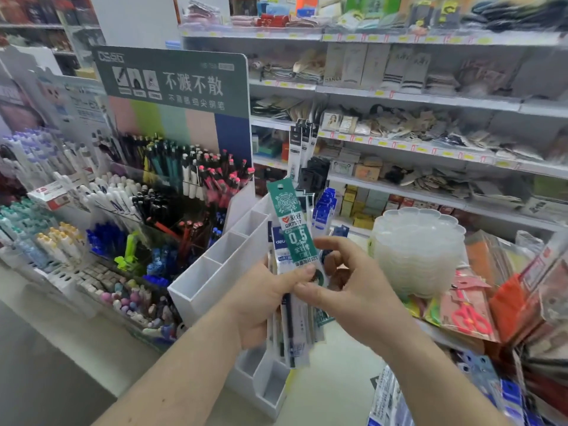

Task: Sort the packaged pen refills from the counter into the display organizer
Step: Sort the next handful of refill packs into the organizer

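Green and glossy, the front refill packet (295, 229) stood upright at the top of a bundle of packaged pen refills (292, 327), a flat printed sleeve with a hang hole and "0.5" on its face. In the head view the left hand (261, 299) gripped the bundle from the side, thumb curled across the thin plastic sleeves. The right hand (347, 287) pinched the green packet near its lower half, its fingers curled behind it. Just behind the hands rose the white display organizer (221, 265), a stepped row of square, smooth-walled compartments, with blue-headed packets (324, 207) standing at its far end. Left of it stood tiered racks of pens (172, 192); right, a stack of clear scalloped trays (418, 250).
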A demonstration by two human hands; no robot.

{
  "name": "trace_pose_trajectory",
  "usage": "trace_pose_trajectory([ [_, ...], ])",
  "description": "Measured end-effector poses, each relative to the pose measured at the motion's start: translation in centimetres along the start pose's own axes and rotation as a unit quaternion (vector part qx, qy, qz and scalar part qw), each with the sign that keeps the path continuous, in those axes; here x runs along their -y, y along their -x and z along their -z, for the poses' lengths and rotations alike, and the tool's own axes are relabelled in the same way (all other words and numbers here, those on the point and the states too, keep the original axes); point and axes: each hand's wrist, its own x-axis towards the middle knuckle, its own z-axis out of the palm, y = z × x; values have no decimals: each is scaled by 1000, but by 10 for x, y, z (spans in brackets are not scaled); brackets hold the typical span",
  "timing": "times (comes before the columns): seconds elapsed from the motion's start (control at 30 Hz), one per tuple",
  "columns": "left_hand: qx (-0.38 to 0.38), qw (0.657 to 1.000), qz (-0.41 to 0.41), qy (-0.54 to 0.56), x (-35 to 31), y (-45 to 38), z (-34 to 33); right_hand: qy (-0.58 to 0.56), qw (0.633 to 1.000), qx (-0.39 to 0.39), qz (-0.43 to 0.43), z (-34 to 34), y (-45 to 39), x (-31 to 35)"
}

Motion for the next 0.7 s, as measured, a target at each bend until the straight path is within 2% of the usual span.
trace_pose_trajectory([
  [0.2, 28, 998, 48, 38, 17, -4, -9, -24, 999, -43, -19, 1, 13, -8],
  [0.33, 57, 997, 48, -8, 16, -3, -4, -78, 994, -75, -27, 2, 18, -13],
  [0.53, -54, 996, -14, -75, -10, 6, 8, -239, 948, -191, -85, 16, 10, -23],
  [0.7, -105, 986, -73, -109, -35, 21, 30, -215, 949, -183, -139, 17, 9, -37],
])
